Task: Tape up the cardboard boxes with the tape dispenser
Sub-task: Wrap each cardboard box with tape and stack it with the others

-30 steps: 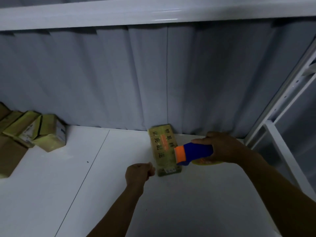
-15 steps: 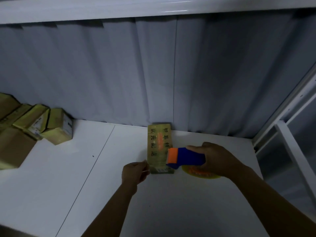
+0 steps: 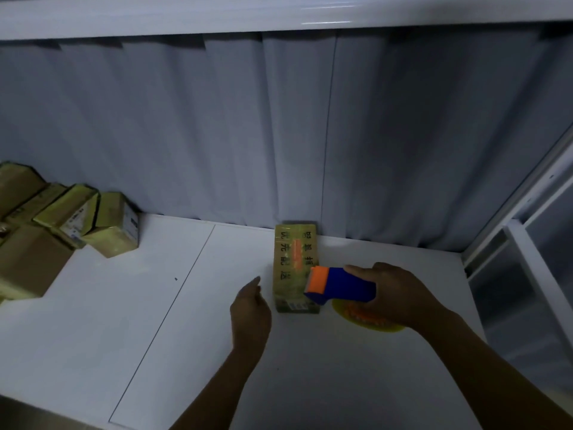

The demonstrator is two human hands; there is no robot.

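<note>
A small cardboard box wrapped in yellowish printed tape lies on the white table, its far end against the grey curtain. My right hand grips the blue tape dispenser, whose orange head hangs over the box's near right corner. The yellow tape roll shows under that hand. My left hand hovers just left of the box with relaxed fingers, apart from it and holding nothing.
A pile of several taped cardboard boxes sits at the table's far left. A grey curtain closes the back. A white metal frame stands at the right, and a shelf runs overhead.
My left hand has opened and drawn slightly away from the box's near left corner. The right hand with the dispenser has stayed over the box's near right part.
</note>
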